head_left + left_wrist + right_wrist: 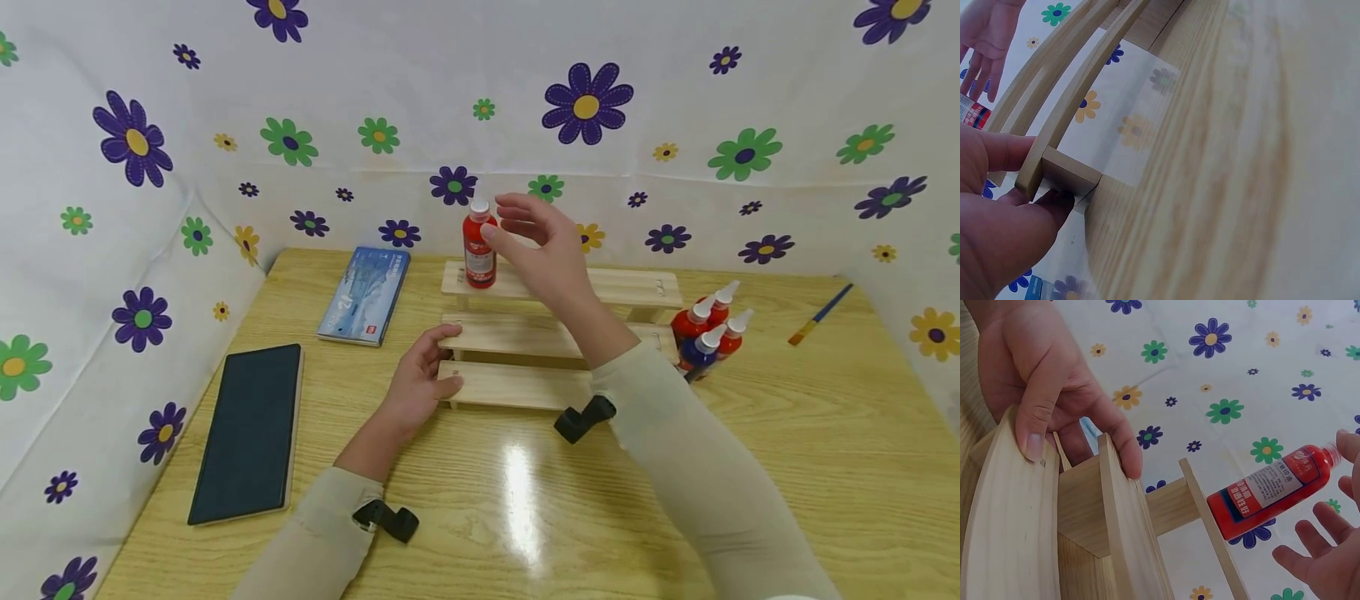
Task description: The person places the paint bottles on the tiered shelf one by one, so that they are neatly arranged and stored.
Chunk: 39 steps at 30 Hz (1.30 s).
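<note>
A three-step wooden rack (517, 383) stands on the table. On the left end of its top step a red bottle (480, 254) with a white label and pale cap stands upright. My left hand (420, 379) grips the rack's left end, thumb on the lowest step and fingers at the middle one, as the left wrist view shows close up. Beside the bottle is my right hand (543, 250), fingers spread and loosely bent. In the right wrist view the bottle (1272, 487) shows outside the palm, with a fingertip close to its cap.
Several red bottles (686, 323) and a dark blue bottle (699, 352), with pointed white tips, stand right of the rack. A paintbrush (821, 315) lies farther right. At the left are a blue box (366, 293) and a dark flat tablet-like thing (247, 429). Flowered cloth hangs behind.
</note>
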Each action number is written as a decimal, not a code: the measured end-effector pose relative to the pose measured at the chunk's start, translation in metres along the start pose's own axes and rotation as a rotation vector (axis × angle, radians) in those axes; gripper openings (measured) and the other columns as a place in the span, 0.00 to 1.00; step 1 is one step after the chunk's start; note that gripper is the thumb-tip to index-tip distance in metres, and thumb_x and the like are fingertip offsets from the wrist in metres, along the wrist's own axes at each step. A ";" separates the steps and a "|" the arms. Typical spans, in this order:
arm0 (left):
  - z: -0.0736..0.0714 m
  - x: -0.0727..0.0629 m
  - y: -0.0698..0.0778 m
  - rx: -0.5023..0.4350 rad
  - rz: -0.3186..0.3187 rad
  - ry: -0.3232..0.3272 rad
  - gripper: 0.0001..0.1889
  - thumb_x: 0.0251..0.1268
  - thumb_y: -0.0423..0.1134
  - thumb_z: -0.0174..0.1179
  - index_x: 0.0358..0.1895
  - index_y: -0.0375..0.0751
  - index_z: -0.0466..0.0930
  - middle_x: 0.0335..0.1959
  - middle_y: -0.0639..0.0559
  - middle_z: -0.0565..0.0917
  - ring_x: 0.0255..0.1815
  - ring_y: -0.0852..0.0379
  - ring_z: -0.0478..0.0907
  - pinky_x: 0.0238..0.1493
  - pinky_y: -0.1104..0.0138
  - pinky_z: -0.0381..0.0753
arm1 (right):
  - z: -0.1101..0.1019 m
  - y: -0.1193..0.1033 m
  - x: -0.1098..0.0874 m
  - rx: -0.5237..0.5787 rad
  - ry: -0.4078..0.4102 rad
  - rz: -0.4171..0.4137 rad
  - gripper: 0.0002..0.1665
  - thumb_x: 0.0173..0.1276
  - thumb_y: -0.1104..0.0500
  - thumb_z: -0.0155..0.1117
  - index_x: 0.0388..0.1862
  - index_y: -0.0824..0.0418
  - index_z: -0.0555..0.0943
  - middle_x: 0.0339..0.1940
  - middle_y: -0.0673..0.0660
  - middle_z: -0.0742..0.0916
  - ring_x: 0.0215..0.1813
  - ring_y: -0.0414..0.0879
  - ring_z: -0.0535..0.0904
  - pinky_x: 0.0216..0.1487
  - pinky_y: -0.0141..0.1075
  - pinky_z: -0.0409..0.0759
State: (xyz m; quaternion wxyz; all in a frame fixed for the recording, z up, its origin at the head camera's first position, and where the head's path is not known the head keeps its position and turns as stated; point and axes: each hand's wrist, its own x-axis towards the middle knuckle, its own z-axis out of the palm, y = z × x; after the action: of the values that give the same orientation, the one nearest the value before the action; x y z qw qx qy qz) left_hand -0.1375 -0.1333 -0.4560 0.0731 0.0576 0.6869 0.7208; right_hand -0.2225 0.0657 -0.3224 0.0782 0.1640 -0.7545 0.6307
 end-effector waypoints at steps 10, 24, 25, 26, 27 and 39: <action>0.000 -0.001 0.000 0.004 -0.001 -0.007 0.37 0.57 0.11 0.57 0.70 0.42 0.68 0.63 0.41 0.73 0.57 0.45 0.69 0.49 0.63 0.74 | -0.018 0.001 -0.019 0.023 0.048 -0.015 0.25 0.67 0.56 0.72 0.62 0.59 0.81 0.59 0.52 0.83 0.60 0.47 0.78 0.60 0.41 0.75; -0.001 0.000 -0.002 -0.005 0.014 -0.014 0.37 0.58 0.11 0.56 0.70 0.42 0.68 0.64 0.42 0.73 0.57 0.45 0.69 0.47 0.64 0.74 | -0.046 -0.011 -0.055 0.057 0.094 -0.062 0.22 0.69 0.62 0.69 0.61 0.59 0.81 0.58 0.55 0.83 0.61 0.50 0.78 0.59 0.42 0.76; -0.001 0.000 -0.002 -0.005 0.016 -0.014 0.37 0.58 0.11 0.56 0.70 0.42 0.68 0.65 0.42 0.72 0.57 0.45 0.69 0.47 0.64 0.74 | -0.049 -0.013 -0.058 0.064 0.104 -0.063 0.21 0.69 0.63 0.68 0.61 0.60 0.81 0.58 0.55 0.83 0.61 0.51 0.78 0.59 0.41 0.76; -0.001 0.000 -0.002 -0.006 0.017 -0.015 0.37 0.57 0.11 0.56 0.70 0.41 0.68 0.65 0.42 0.73 0.57 0.45 0.69 0.47 0.64 0.75 | -0.052 -0.015 -0.060 0.071 0.114 -0.063 0.21 0.69 0.64 0.68 0.61 0.60 0.81 0.59 0.56 0.83 0.62 0.52 0.77 0.58 0.40 0.77; -0.001 0.000 -0.002 -0.007 0.018 -0.015 0.37 0.57 0.11 0.56 0.70 0.41 0.68 0.64 0.42 0.73 0.57 0.45 0.69 0.47 0.64 0.75 | -0.055 -0.017 -0.063 0.085 0.122 -0.060 0.21 0.69 0.64 0.68 0.61 0.60 0.81 0.59 0.57 0.82 0.62 0.52 0.77 0.58 0.39 0.77; -0.001 -0.001 -0.003 -0.009 0.015 -0.016 0.37 0.57 0.11 0.56 0.70 0.42 0.68 0.64 0.41 0.73 0.56 0.45 0.69 0.46 0.64 0.76 | -0.091 -0.028 -0.088 0.159 0.208 -0.171 0.17 0.73 0.67 0.61 0.58 0.70 0.80 0.58 0.67 0.81 0.59 0.56 0.78 0.59 0.37 0.76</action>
State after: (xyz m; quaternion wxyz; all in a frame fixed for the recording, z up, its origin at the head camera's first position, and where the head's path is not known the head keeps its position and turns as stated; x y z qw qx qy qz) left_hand -0.1372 -0.1346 -0.4587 0.0733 0.0680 0.6825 0.7240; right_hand -0.1392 0.1637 -0.3077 0.1959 0.1671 -0.6733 0.6931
